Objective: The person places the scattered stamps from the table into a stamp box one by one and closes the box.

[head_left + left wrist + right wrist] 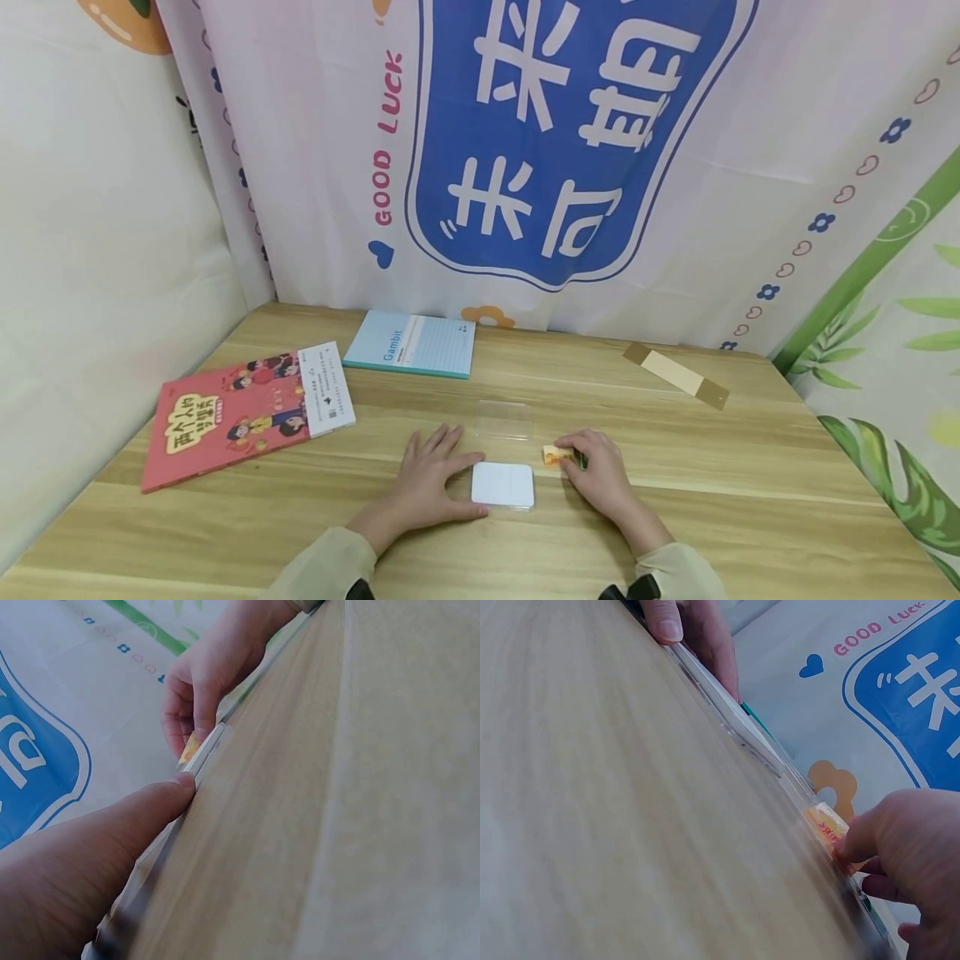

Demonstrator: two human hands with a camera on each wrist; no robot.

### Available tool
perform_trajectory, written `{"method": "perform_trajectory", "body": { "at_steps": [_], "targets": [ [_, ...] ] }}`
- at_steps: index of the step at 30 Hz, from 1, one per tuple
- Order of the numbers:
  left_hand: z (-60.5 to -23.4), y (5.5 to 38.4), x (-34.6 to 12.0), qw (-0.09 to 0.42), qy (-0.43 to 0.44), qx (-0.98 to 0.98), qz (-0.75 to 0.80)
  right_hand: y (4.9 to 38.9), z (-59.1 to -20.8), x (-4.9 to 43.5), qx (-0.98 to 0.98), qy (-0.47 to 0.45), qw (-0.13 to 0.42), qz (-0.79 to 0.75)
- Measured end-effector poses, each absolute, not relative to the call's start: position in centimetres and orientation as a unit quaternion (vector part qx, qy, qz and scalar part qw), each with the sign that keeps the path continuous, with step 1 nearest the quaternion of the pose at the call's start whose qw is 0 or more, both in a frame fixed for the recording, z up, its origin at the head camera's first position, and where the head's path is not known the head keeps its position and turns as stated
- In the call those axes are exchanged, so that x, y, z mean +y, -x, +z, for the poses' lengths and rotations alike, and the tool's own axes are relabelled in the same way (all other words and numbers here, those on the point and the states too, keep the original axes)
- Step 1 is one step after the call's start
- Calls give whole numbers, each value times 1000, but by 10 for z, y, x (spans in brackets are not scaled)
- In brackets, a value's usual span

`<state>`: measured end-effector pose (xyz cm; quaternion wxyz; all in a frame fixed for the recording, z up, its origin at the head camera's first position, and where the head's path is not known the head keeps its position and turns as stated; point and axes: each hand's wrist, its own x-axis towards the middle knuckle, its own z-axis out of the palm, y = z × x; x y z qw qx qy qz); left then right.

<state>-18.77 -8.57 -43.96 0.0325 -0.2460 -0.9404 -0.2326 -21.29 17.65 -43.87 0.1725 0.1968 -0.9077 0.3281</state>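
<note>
Here's the left hand (pixel 429 485), fingers spread and straight, no grasp at all; its thumb and index finger touch the left corners of a white block (pixel 502 483), which sits just right of them on clear plastic; and over on the right, the right hand (pixel 600 479) has a small orange-and-cream piece (pixel 553 455) pinched between thumb and index finger, its printed end poking out leftward from the fingertips; a dark green bit shows by those same fingers, too hidden to name; just beyond the white block, between both sets of fingertips, a clear plastic cover (pixel 503 420) lies on the wooden table (pixel 750 500); well left of the left fingers, a red book (pixel 225 425); farther beyond them, a blue notebook (pixel 397 337); past the right fingers, a brown-ended strip (pixel 672 372) lies aslant!
</note>
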Motion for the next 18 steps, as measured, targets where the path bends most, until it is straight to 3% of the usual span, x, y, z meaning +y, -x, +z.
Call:
{"method": "perform_trajectory", "body": {
  "at_steps": [18],
  "targets": [
    [-437,187,-87,24,251,-939,-233,217,-438,177,-902,-191,164,350]
  ]
}}
